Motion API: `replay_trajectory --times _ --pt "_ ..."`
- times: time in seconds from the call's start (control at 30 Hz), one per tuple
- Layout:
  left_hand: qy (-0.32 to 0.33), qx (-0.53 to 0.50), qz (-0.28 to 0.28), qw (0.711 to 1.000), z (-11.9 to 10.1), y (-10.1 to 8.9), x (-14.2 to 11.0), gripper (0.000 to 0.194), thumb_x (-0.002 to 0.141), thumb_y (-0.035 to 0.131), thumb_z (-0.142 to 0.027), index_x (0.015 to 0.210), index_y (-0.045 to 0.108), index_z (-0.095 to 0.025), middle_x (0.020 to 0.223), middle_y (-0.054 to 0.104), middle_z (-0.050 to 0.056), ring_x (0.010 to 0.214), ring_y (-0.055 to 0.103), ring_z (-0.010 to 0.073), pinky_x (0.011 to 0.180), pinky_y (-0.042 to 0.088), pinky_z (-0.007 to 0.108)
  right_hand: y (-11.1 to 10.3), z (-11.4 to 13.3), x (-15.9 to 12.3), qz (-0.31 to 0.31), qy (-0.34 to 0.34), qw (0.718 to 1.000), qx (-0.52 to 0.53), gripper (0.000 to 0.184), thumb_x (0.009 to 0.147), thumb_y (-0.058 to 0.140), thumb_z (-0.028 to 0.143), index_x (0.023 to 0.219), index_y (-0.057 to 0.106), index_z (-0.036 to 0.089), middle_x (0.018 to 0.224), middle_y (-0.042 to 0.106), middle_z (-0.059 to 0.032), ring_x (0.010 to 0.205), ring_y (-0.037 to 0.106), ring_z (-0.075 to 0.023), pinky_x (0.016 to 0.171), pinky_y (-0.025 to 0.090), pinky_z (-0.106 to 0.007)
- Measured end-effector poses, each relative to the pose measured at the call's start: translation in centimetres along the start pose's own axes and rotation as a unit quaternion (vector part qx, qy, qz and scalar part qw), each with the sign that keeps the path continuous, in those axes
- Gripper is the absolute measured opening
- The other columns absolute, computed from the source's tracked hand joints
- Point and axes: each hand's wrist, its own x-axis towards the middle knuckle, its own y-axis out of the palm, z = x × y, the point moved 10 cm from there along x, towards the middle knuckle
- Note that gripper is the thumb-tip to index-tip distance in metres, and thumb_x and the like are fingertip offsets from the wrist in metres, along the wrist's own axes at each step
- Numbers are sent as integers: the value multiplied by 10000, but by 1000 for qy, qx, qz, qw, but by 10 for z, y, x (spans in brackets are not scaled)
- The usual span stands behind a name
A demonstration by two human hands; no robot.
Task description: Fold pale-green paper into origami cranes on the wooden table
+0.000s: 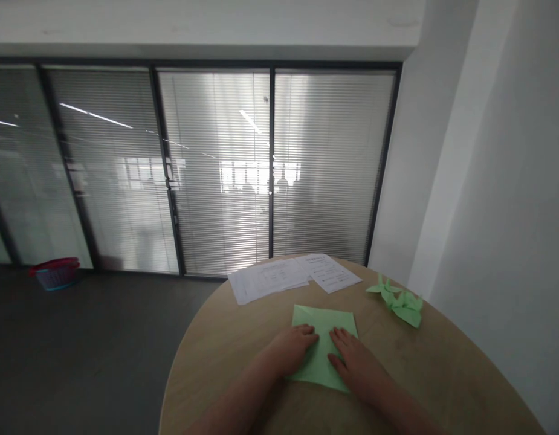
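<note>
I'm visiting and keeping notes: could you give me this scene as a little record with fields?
left hand: left hand flat on green sheet
right hand: right hand flat on same sheet
surface: curved-edge table
beyond sheet: printed papers
right of sheet: folded green paper pieces
floor, far left: basket

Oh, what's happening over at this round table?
Someone is pressing a sheet of green paper against the table with both bare hands, the left hand on one side and the right hand on the other. The paper lies mostly flat in front of them. Farther back on the table are some white printed sheets, and toward the right edge sit a few folded green paper shapes. A basket stands on the floor off to the left.
</note>
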Motion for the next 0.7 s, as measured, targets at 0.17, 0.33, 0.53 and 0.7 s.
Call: replay_trajectory --times 0.17,0.33,0.53,0.7 --pt "-125 -15 -8 992 13 0 6 421 886 422 -149 1233 659 -148 1377 608 144 1329 524 237 1147 375 371 1 -4 -3 28 59 996 -65 711 997 300 525 1552 326 82 1616 277 -139 1505 230 -334 1219 170 -529" --pt "-188 7 -43 981 7 6 8 557 957 403 -441 1330 561 -59 1464 492 245 1401 413 356 1178 292 502 1 -10 -3 36 69 995 -69 718 1001 264 544 1568 289 105 1632 236 -145 1515 191 -332 1205 132 -559" --pt "-191 30 -5 981 8 18 -1 779 950 341 -610 1537 335 -98 1609 279 218 1506 214 361 1218 145 548 -1 -42 1 29 124 988 -87 696 1007 268 508 1572 265 102 1638 219 -144 1517 184 -315 1194 119 -579" --pt "-196 36 5 980 9 17 -1 781 950 322 -616 1545 321 -109 1617 254 220 1511 189 374 1204 130 582 -15 -45 7 -7 130 984 -119 626 996 326 404 1527 370 75 1598 316 -180 1477 263 -358 1173 124 -611"
